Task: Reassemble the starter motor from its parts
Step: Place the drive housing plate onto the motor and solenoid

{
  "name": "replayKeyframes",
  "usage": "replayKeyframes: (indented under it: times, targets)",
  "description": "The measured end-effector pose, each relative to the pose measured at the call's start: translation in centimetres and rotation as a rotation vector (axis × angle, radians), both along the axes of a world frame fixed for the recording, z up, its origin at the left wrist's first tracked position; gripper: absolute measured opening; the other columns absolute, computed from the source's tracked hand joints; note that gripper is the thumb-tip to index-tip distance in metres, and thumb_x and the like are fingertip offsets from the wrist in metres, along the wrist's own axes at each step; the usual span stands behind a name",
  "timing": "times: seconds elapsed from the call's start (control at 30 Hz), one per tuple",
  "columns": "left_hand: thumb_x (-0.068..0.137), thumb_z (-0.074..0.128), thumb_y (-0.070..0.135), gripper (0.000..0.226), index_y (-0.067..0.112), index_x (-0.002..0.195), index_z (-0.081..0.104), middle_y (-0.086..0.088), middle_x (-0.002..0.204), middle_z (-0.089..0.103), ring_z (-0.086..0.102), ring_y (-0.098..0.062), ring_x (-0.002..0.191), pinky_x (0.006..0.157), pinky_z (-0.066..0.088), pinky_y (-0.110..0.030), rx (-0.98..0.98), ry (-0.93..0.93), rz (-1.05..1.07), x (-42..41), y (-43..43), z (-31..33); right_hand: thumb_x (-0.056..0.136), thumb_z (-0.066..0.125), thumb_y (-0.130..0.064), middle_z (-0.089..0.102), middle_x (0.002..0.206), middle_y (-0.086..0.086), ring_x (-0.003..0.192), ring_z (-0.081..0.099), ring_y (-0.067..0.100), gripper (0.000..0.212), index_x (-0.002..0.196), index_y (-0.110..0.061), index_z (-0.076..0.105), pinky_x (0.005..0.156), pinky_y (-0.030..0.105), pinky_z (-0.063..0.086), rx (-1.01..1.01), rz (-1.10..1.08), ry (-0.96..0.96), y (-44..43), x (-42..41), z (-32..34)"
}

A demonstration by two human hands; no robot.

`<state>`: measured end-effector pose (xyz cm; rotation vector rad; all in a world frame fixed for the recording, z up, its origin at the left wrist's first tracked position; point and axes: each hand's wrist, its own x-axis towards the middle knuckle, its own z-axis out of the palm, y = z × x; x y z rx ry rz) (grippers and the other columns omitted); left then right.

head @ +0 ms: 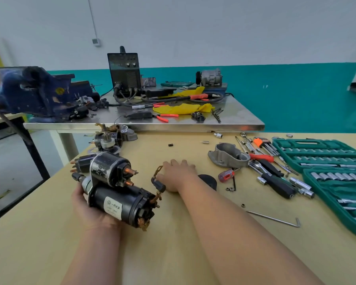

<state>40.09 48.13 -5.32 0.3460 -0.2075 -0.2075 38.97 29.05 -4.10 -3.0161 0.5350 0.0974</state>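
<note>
My left hand [84, 204] cradles the black starter motor [119, 200] from below, its solenoid [109, 169] on top and copper terminals pointing right. A braided copper lead with a black plug [159, 183] sticks out of the motor's open rear end. My right hand [178, 174] lies palm down on the wooden bench, fingers spread, its thumb touching the lead. A black round end cap [209, 181] sits partly hidden behind that hand. The grey aluminium nose housing [227, 155] lies further right. Another dismantled starter's parts [109, 138] stand at the bench's far left.
Green socket set cases [325, 161] fill the right side, with a ratchet [275, 179], screwdrivers, hex keys and loose sockets beside them. A long bent rod [275, 219] lies near right. Behind, a steel table holds a blue vise [31, 91], a welder [124, 72] and pliers.
</note>
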Motion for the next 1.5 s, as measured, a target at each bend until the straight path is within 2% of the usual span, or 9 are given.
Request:
replayKeyframes:
  times: [0.23,0.4,0.83,1.0,1.13,1.2,1.27,1.33,1.5]
  targets:
    - [0.079,0.055,0.037,0.028,0.021,0.067,0.075,0.002,0.077,0.071,0.070,-0.017,0.070,0.071,0.057,-0.034,0.060,0.045,-0.053,0.6,-0.7,-0.2,0.095,0.018,-0.062,0.015,0.158,0.015,0.143,0.012,0.036,0.080,0.150,-0.004,0.018,0.115,0.050,0.015,0.117,-0.013,0.000,1.1,-1.0,-1.5]
    - [0.080,0.056,0.046,0.025,0.024,0.081,0.068,-0.001,0.093,0.067,0.064,-0.024,0.090,0.091,0.048,-0.044,0.164,0.088,-0.104,0.3,-1.0,-0.4,0.090,0.023,-0.070,0.018,0.157,0.014,0.142,0.012,0.035,0.087,0.147,-0.005,0.022,0.114,0.052,0.013,0.114,-0.017,-0.010,2.1,-3.2,-2.3]
    - [0.083,0.056,0.055,0.034,0.024,0.084,0.070,-0.007,0.095,0.072,0.069,-0.027,0.089,0.085,0.052,-0.046,0.408,0.033,-0.114,-2.5,-2.0,1.1,0.090,0.048,-0.012,0.028,0.155,0.007,0.145,0.013,0.030,0.056,0.144,-0.011,0.032,0.115,0.051,0.011,0.218,-0.118,-0.158,-0.4,-6.1,-2.3]
    - [0.087,0.053,0.051,0.029,0.026,0.084,0.065,0.001,0.083,0.070,0.069,-0.018,0.074,0.069,0.056,-0.036,0.480,-0.092,-0.090,-3.6,-2.2,1.9,0.089,0.045,0.010,0.029,0.156,0.003,0.147,0.015,0.019,0.065,0.147,-0.015,0.034,0.113,0.026,0.011,0.341,0.093,-0.443,-1.5,-11.2,-0.1]
    - [0.089,0.052,0.042,0.030,0.027,0.078,0.075,-0.001,0.079,0.070,0.070,-0.020,0.073,0.070,0.055,-0.041,0.523,-0.203,-0.087,-5.2,-2.8,2.5,0.099,0.044,-0.019,0.055,0.134,-0.010,0.125,0.050,0.009,0.038,0.136,-0.028,0.049,0.101,0.020,0.036,0.516,-0.022,-0.656,-2.4,-16.4,2.4]
    - [0.085,0.054,0.037,0.025,0.025,0.078,0.076,-0.002,0.080,0.070,0.069,-0.023,0.076,0.071,0.056,-0.042,0.536,-0.272,-0.077,-6.2,-3.4,2.9,0.094,0.040,-0.047,0.057,0.125,-0.021,0.116,0.053,-0.001,0.040,0.132,-0.038,0.047,0.099,0.027,0.042,0.831,-0.011,-0.678,-1.5,-17.7,4.0]
    - [0.077,0.060,0.036,0.020,0.023,0.080,0.074,-0.006,0.081,0.067,0.065,-0.027,0.079,0.075,0.054,-0.044,0.548,-0.318,-0.064,-7.1,-4.0,3.4,0.081,0.034,-0.068,0.050,0.112,-0.042,0.105,0.046,-0.021,0.051,0.128,-0.051,0.044,0.089,0.017,0.039,0.942,0.085,-0.637,0.0,-18.3,4.8]
    - [0.070,0.065,0.039,0.022,0.022,0.081,0.073,-0.009,0.082,0.065,0.062,-0.029,0.081,0.079,0.049,-0.046,0.560,-0.353,-0.064,-7.8,-4.5,3.7,0.078,0.035,-0.068,0.051,0.103,-0.046,0.097,0.045,-0.028,0.045,0.120,-0.057,0.047,0.082,0.012,0.036,0.956,0.122,-0.624,1.2,-18.4,4.9]
    - [0.069,0.065,0.045,0.030,0.023,0.089,0.074,-0.012,0.089,0.069,0.067,-0.030,0.085,0.074,0.055,-0.043,0.625,-0.454,-0.057,-8.5,-5.0,4.3,0.080,0.044,-0.053,0.059,0.103,-0.034,0.100,0.057,-0.008,0.032,0.110,-0.057,0.054,0.086,0.029,0.050,0.896,0.109,-0.696,1.4,-18.8,6.0]
